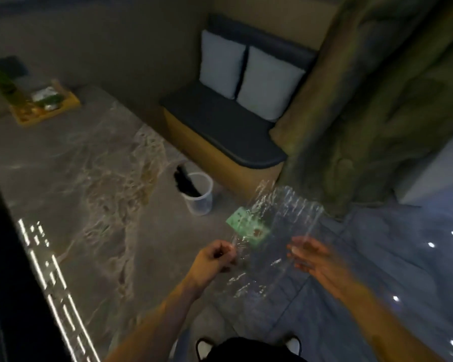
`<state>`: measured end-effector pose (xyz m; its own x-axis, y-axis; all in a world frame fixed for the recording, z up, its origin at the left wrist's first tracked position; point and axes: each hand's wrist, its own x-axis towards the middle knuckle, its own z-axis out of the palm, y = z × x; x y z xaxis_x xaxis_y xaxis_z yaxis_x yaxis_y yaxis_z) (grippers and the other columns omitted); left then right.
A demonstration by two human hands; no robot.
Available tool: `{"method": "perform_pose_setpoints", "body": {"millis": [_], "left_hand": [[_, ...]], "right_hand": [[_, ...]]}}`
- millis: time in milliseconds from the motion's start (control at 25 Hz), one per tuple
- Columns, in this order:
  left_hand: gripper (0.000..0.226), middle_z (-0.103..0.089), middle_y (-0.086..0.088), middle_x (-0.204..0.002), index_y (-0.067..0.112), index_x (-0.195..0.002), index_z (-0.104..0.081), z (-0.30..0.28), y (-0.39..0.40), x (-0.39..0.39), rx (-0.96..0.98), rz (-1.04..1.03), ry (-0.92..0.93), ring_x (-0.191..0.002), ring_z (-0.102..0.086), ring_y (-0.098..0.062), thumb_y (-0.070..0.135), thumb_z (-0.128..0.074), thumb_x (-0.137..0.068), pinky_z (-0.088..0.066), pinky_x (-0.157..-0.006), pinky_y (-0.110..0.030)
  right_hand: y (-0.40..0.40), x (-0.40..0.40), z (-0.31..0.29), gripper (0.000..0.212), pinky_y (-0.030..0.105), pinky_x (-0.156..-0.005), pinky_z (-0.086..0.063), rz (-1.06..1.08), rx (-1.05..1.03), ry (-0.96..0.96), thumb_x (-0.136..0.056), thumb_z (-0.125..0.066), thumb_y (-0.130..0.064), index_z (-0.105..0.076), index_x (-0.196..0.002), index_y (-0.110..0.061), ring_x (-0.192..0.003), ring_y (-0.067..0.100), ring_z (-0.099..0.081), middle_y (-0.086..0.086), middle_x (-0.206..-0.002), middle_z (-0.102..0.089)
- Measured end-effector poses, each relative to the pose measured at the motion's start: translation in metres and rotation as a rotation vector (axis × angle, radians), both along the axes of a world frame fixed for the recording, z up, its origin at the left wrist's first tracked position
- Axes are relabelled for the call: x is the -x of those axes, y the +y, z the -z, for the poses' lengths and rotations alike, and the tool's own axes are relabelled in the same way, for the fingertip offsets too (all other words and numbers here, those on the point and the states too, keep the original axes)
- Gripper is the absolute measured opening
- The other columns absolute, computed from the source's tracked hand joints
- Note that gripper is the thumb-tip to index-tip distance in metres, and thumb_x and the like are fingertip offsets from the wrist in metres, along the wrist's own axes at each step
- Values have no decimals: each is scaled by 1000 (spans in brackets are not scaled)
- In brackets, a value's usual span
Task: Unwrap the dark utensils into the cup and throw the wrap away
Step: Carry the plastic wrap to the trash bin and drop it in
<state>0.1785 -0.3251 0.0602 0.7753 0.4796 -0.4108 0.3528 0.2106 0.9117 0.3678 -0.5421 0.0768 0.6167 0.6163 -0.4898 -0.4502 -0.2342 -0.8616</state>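
A clear plastic wrap (277, 231) with a green label (247, 226) hangs stretched in the air in front of me, past the right edge of the table. My left hand (215, 259) pinches its left edge. My right hand (317, 259) is at the wrap's right edge with fingers spread, and blur hides whether it grips. A clear plastic cup (198, 194) stands near the table's right edge with dark utensils (185, 181) sticking up out of it. The whole view is motion-blurred.
The marble table (76, 178) fills the left and middle. A wooden tray (45, 103) with small items sits at its far left corner. Beyond stands a bench (220, 131) with two pale cushions. A rock-like column (377, 100) rises on the right above glossy floor tiles.
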Motion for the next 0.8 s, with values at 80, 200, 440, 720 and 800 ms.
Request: {"method": "perform_pose_setpoints", "body": {"millis": [80, 200, 440, 720, 800], "left_hand": [[6, -66, -2, -77, 14, -85, -64, -7, -29, -39, 40, 41, -24, -72, -64, -10, 11, -66, -90, -54, -64, -23], [12, -64, -3, -77, 13, -82, -63, -12, -78, -97, 45, 136, -57, -69, -62, -8, 4, -64, -89, -51, -61, -21], [18, -65, -2, -73, 15, -81, -64, -2, -170, -194, -146, 335, -12, -63, -60, -3, -2, -66, -87, -47, -63, -18], [11, -66, -3, -76, 14, -83, -64, -8, -259, -275, -215, 458, -45, -71, -60, -15, 5, -66, -89, -49, -62, -19], [11, -64, -4, -71, 11, -82, -65, -11, -278, -294, -256, 507, -71, -66, -57, -12, 1, -66, -88, -48, -62, -18]], "right_hand": [[-39, -13, 5, 42, 26, -73, -55, 28, 36, -27, -60, -83, -34, -74, -100, -24, -90, 17, -72, 2, -99, -77], [-98, -36, 12, 24, 26, -73, -53, 155, 77, -66, -70, -80, -33, -75, -93, -24, -82, 11, -72, 2, -89, -77], [-202, -88, 15, 20, 28, -62, -47, 416, 150, -214, -84, -69, -11, -75, -68, -20, -62, 14, -60, 0, -60, -70], [-302, -121, 18, 22, 25, -62, -49, 574, 187, -223, -84, -68, -4, -71, -69, -19, -60, 12, -60, -4, -58, -67], [-325, -123, 18, 17, 23, -60, -50, 627, 197, -220, -84, -69, -7, -72, -72, -19, -59, 9, -64, -2, -61, -70]]}}
